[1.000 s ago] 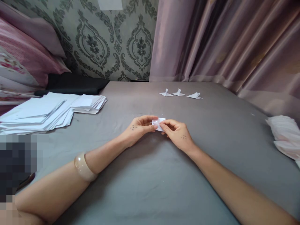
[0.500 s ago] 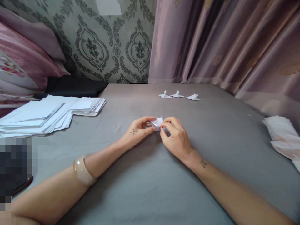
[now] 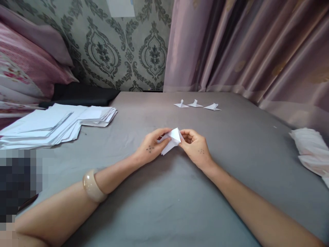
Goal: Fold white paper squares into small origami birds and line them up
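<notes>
A small folded white paper (image 3: 172, 140) is held up between my two hands, above the grey cloth-covered surface (image 3: 164, 206). My left hand (image 3: 155, 144) pinches its left side, thumb in front and fingers behind. At the paper's right edge, my right hand (image 3: 195, 145) grips with thumb and curled fingers. One pointed flap stands at the top, and another part hangs toward the lower left. Three folded white paper birds (image 3: 195, 103) sit in a row farther back, to the right of centre.
Stacks of white paper sheets (image 3: 59, 123) lie at the left, in front of a black flat item (image 3: 84, 94). Pink bedding (image 3: 31, 58) is piled behind them. A crumpled white, plastic-looking bundle (image 3: 307, 147) lies at the right edge. Curtains (image 3: 218, 44) hang along the back right.
The paper has been turned and opened out, so more of it shows, with a part hanging to the lower left. My right hand has shifted slightly right and rolled over.
</notes>
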Demonstrator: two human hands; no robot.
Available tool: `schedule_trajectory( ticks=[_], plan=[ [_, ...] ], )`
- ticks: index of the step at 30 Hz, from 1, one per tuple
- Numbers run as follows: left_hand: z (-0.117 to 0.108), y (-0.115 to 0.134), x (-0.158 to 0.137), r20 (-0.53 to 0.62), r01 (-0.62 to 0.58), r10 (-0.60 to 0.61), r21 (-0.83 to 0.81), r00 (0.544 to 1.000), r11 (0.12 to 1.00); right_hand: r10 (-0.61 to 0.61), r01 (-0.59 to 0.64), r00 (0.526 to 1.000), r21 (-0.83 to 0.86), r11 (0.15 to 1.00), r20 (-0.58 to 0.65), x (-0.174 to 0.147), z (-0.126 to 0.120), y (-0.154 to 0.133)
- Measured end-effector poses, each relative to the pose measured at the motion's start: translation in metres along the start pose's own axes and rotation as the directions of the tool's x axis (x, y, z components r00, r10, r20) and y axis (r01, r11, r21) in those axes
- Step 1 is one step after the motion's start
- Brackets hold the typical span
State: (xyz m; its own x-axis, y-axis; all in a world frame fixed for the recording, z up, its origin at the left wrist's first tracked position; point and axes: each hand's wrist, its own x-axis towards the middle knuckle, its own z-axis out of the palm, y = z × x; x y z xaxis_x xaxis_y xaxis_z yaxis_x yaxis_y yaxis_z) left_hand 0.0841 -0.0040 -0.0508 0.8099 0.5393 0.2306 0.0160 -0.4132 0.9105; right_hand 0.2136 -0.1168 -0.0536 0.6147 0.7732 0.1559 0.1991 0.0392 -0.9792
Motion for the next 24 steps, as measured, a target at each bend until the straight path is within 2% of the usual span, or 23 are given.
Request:
schedule_trajectory(
  ticks=[4,7,9,12,14,17,20,22,24],
  plan=[
    [-0.001,0.009,-0.003,0.144,0.030,-0.012,-0.124,0.989,0.992,0.055,-0.056,0.998,0.044,0.998,0.011,0.001,0.000,-0.004],
    [-0.001,0.016,-0.007,0.229,0.019,0.003,-0.092,0.973,0.996,0.099,-0.098,0.995,0.058,0.993,-0.014,0.002,0.000,-0.004],
    [0.000,0.019,-0.009,0.228,-0.014,0.022,-0.036,0.973,0.999,0.104,-0.103,0.994,0.038,0.994,-0.038,0.003,0.001,-0.003],
    [0.003,0.016,-0.009,0.127,-0.026,0.026,0.001,0.992,1.000,0.080,-0.080,0.996,0.001,0.997,-0.039,0.003,0.002,-0.003],
    [0.004,0.011,-0.006,0.049,0.046,-0.042,-0.075,0.998,0.996,0.078,-0.078,0.997,0.023,0.997,-0.027,0.002,0.003,-0.004],
    [0.003,0.002,-0.001,-0.018,0.192,-0.212,-0.351,0.977,0.916,0.157,-0.158,0.987,0.116,0.981,0.011,0.001,0.003,-0.005],
    [-0.001,-0.003,0.005,-0.022,0.303,-0.381,-0.564,0.924,0.768,0.244,-0.253,0.967,0.186,0.949,0.073,0.001,0.002,-0.005],
    [-0.002,-0.004,0.007,0.000,0.363,-0.462,-0.619,0.887,0.697,0.251,-0.262,0.965,0.203,0.943,0.079,0.002,-0.001,-0.004],
    [-0.002,-0.005,0.008,0.025,0.390,-0.488,-0.639,0.873,0.663,0.240,-0.244,0.970,0.179,0.953,0.045,0.004,-0.004,-0.001]
  ],
)
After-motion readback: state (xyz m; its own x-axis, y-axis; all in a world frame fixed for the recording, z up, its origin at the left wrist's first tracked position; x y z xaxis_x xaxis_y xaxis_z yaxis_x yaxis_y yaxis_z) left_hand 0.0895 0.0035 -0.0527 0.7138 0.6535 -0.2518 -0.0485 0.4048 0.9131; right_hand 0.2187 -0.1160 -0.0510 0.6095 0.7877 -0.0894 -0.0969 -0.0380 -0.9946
